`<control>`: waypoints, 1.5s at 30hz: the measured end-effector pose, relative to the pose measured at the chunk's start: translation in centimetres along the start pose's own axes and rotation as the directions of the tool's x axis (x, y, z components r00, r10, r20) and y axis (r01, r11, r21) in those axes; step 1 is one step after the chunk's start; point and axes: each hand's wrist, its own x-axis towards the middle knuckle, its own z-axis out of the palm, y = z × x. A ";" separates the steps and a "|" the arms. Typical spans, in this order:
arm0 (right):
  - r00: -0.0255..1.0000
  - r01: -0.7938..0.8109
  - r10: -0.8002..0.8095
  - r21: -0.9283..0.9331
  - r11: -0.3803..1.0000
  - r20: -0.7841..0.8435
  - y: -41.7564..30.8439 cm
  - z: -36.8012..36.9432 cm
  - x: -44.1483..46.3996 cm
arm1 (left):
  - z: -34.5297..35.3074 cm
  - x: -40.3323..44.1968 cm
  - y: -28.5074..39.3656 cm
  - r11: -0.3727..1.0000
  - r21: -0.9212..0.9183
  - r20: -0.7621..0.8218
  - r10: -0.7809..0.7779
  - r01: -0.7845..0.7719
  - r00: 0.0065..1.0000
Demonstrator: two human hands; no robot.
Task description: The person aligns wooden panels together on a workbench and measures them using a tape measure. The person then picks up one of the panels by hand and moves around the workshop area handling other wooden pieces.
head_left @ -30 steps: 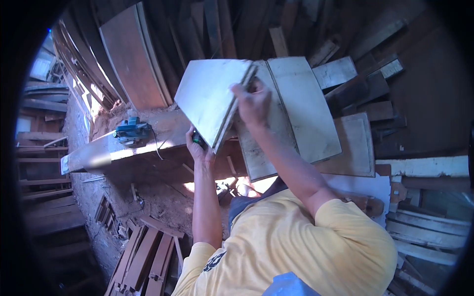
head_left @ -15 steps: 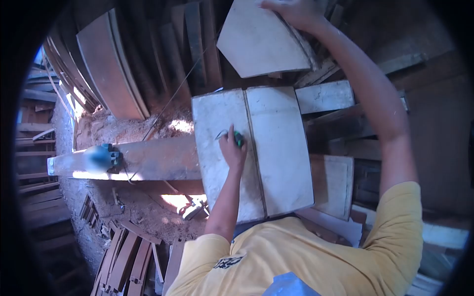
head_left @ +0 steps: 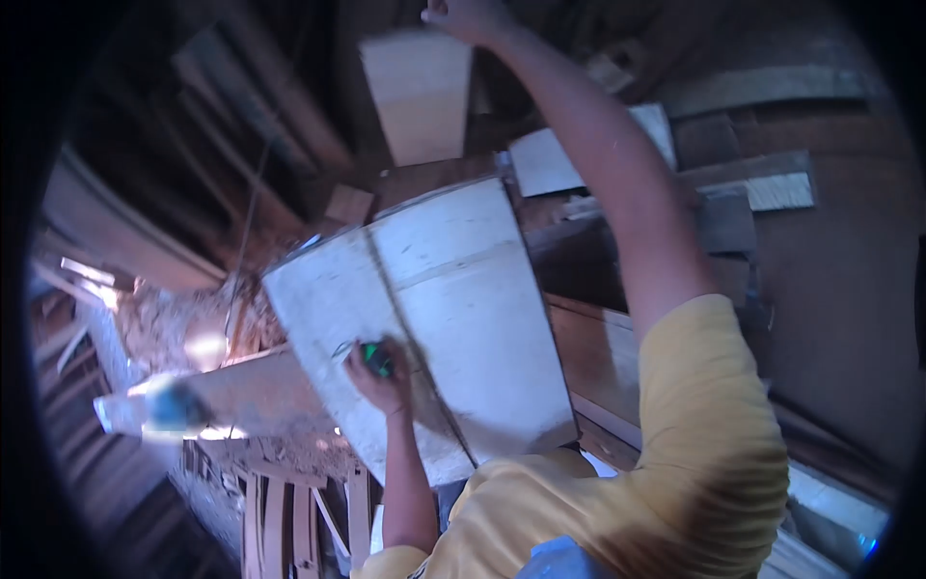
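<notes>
My left hand (head_left: 382,386) is closed around a small green and black tape measure (head_left: 378,359), with a thin dark loop beside it. That hand rests over the left part of a pale, worn panel surface (head_left: 482,328), close to the seam that divides it. At the top edge of the view my right hand (head_left: 468,17) is partly cut off and blurred. It is at the upper edge of a tapered pale board (head_left: 420,101); whether its fingers grip the board cannot be made out.
Left of the panels extends a long beam (head_left: 260,391) with a blurred blue object (head_left: 176,405) on it. Wood strips (head_left: 280,521) are stacked at lower left, and curved boards (head_left: 125,217) lean at upper left. A pale block (head_left: 545,161) lies beyond the panels.
The view has turned and shifted, so the panels appear lower left and tilted. The pale board under my right hand looks narrower and further away. My left hand still holds the tape measure.
</notes>
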 end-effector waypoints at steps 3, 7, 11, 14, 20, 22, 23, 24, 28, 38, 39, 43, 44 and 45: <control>0.993 -0.113 0.114 -0.028 0.993 0.040 13.0 5.6 -9.5 | 0.7 -0.6 -0.7 0.999 -0.026 0.021 -0.025 0.026 0.999; 0.824 -0.494 0.559 -0.364 0.789 0.092 36.7 6.3 -24.7 | 0.9 -1.0 -0.9 0.995 -0.051 0.041 -0.080 0.082 0.996; 0.577 -0.732 0.815 -0.477 0.487 -0.053 46.8 0.6 -32.1 | 1.1 -1.5 -1.8 0.994 -0.080 0.046 -0.068 0.072 0.997; 0.666 -0.636 0.739 -0.596 0.490 -0.103 53.6 -0.5 -33.8 | 1.8 -2.3 -1.8 0.942 -0.280 0.056 -0.176 0.185 0.983; 0.610 -0.792 0.747 0.225 0.567 0.263 61.0 0.6 -35.8 | 0.8 -3.5 -4.1 0.986 0.029 0.069 -0.164 0.162 0.984; 0.573 -0.816 0.799 0.040 0.577 0.183 63.9 0.6 -36.6 | 0.5 -3.6 -3.7 0.971 0.091 0.093 -0.229 0.221 0.969; 0.580 -0.801 0.814 -0.152 0.579 0.041 62.1 0.2 -35.5 | 0.6 -3.3 -3.7 0.974 0.160 0.076 -0.171 0.158 0.982; 0.593 -0.781 0.802 -0.285 0.555 -0.064 60.4 -0.1 -34.2 | 0.5 -3.3 -3.8 0.972 0.174 0.073 -0.173 0.158 0.982; 0.682 -0.668 0.727 -0.472 0.575 -0.081 53.1 -1.9 -28.6 | 0.5 -3.0 -3.7 0.981 0.165 0.073 -0.118 0.104 0.990; 0.776 -0.576 0.571 -0.068 0.814 0.269 27.4 4.1 -22.9 | 1.5 -1.7 -1.9 0.977 -0.168 0.068 -0.124 0.134 0.990; 0.793 -0.557 0.551 -0.056 0.829 0.259 26.3 4.2 -22.7 | 1.7 -1.6 -1.9 0.993 -0.107 0.058 -0.035 0.041 0.998; 0.881 -0.424 0.452 -0.191 0.885 0.141 19.4 1.1 -18.7 | 0.7 -0.6 -1.2 0.999 -0.041 0.071 -0.018 0.021 0.997; 0.905 -0.367 0.407 -0.257 0.894 0.125 17.2 -0.8 -18.9 | 0.4 -0.5 -1.0 1.000 -0.018 0.077 -0.008 0.010 0.997; 0.940 -0.279 0.310 -0.200 0.939 0.145 15.4 -3.3 -19.0 | 0.6 -0.9 -1.0 0.995 -0.080 0.092 -0.044 0.051 0.995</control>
